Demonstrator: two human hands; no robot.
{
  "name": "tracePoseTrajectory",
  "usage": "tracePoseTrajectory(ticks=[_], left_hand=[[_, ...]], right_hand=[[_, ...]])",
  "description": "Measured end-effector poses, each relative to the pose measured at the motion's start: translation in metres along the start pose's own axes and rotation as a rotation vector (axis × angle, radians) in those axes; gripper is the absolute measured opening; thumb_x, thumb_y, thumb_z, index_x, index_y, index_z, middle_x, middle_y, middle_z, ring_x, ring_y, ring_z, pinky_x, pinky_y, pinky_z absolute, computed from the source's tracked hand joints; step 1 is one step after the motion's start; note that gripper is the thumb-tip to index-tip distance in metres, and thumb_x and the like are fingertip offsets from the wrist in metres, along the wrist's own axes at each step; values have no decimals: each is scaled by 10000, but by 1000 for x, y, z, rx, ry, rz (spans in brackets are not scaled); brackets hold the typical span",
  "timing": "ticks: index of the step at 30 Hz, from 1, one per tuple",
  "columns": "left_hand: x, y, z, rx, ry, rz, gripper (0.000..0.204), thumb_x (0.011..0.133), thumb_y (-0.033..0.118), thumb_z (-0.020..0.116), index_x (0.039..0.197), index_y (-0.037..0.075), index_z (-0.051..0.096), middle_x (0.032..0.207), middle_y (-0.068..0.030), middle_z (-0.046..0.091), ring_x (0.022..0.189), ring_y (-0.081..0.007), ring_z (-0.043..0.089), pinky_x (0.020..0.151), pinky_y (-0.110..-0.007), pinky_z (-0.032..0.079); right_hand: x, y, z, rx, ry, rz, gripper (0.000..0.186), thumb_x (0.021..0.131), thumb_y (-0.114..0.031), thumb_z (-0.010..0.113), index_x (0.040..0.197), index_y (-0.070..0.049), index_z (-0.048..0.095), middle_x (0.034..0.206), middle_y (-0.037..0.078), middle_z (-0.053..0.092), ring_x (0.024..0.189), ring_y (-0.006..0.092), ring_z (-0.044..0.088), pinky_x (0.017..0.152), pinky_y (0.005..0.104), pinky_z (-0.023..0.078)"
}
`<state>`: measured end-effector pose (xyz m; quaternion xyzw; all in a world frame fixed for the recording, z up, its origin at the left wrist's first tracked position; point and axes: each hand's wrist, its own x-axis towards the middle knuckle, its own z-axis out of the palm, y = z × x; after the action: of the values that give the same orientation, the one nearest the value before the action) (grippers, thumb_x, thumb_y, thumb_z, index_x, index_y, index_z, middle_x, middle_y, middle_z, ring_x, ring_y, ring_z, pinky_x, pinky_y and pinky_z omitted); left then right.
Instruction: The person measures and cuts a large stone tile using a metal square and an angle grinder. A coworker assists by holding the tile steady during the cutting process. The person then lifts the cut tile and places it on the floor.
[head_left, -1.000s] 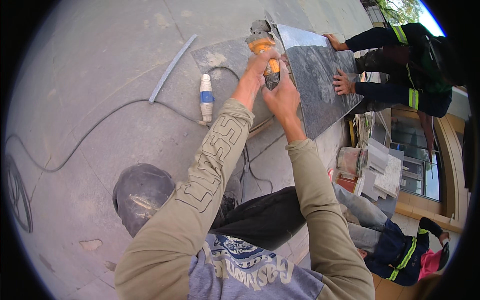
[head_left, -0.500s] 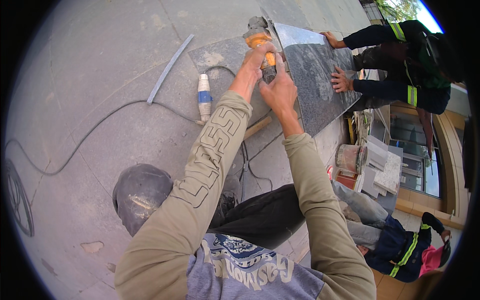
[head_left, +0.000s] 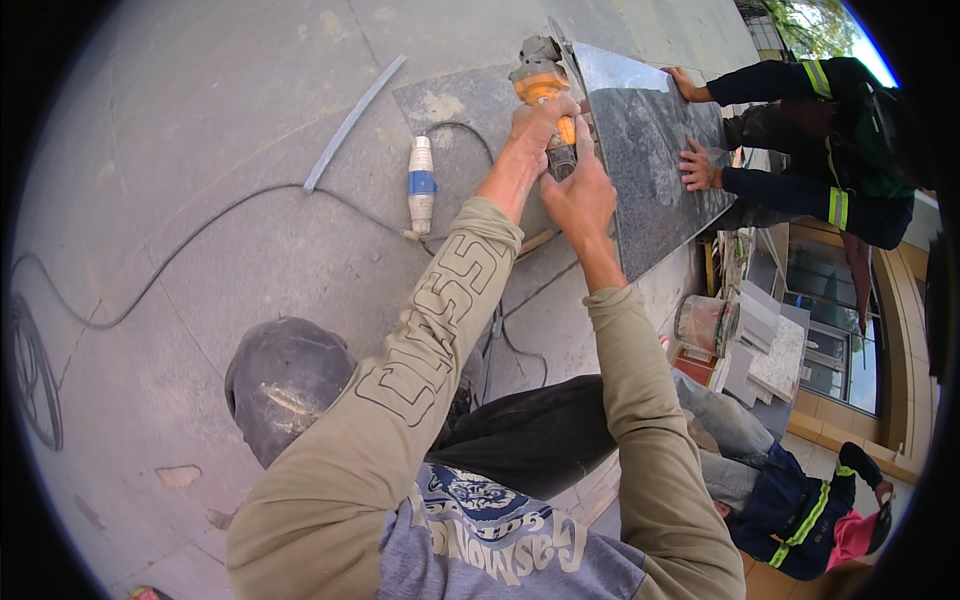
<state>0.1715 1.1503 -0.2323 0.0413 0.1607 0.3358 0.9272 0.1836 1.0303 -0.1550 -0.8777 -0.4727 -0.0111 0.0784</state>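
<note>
My left hand [head_left: 538, 135] wraps around the orange body of an angle grinder [head_left: 541, 82]. Behind it, my right hand [head_left: 584, 198] grips the dark rear end of the same tool, thumb and fingers around it. The grinder's thin disc [head_left: 566, 50] stands on edge along the left side of a dark speckled stone slab [head_left: 645, 150]; whether it touches the stone I cannot tell. Across the slab, a co-worker's two hands [head_left: 703, 166] lie spread on its far right part.
A grey cable [head_left: 215, 214] runs over the paving to a white-and-blue connector [head_left: 421, 185]. Left of that lies a narrow stone strip [head_left: 352, 122]. At right are a dirty bucket [head_left: 706, 324], stacked stone pieces [head_left: 765, 345] and another person [head_left: 790, 505] bending over.
The whole view has shifted slightly. My hands and the grinder have come a little toward me along the slab's edge. The co-worker's hands stay on the stone.
</note>
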Motion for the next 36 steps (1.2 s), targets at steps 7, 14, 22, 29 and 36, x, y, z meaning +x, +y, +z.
tracePoseTrajectory(ticks=[7, 14, 22, 29, 36], left_hand=[[-11, -13, -3, -4, -5, -3, 345, 830, 23, 734, 1148, -51, 620, 966, -161, 714, 804, -296, 768, 725, -413, 679], [-26, -15, 6, -8, 35, 10, 281, 811, 37, 754, 1061, -34, 646, 896, -127, 710, 727, -247, 741, 656, -385, 642], [-4, -1, 2, 51, 0, 19, 318, 855, 80, 780, 1123, -20, 641, 952, -119, 724, 779, -235, 756, 693, -371, 654], [22, 11, -2, 14, -34, 19, 301, 896, 152, 792, 1118, 18, 639, 910, -90, 708, 734, -220, 734, 677, -367, 643], [15, 7, -2, 9, -30, -19, 321, 907, 155, 771, 1157, 16, 624, 930, -96, 706, 748, -216, 741, 692, -362, 655]], right_hand=[[-10, 11, 2, 8, 18, -28, 958, 872, -387, 836, 1698, -259, 369, 1082, 228, 727, 1011, 489, 728, 876, 587, 574], [-19, 16, 0, 18, 28, -38, 955, 871, -395, 835, 1696, -248, 376, 1095, 220, 729, 1006, 476, 732, 871, 581, 576], [1, 1, -2, 28, -1, 5, 948, 859, -354, 828, 1685, -190, 393, 1096, 229, 758, 1019, 475, 740, 887, 567, 580], [18, -21, -8, 7, -40, 85, 922, 865, -426, 805, 1673, -193, 426, 1137, 255, 786, 1066, 480, 753, 950, 541, 584], [13, -24, -15, -7, -79, 126, 937, 848, -352, 816, 1678, -225, 401, 1145, 229, 778, 1090, 471, 743, 939, 559, 581]])
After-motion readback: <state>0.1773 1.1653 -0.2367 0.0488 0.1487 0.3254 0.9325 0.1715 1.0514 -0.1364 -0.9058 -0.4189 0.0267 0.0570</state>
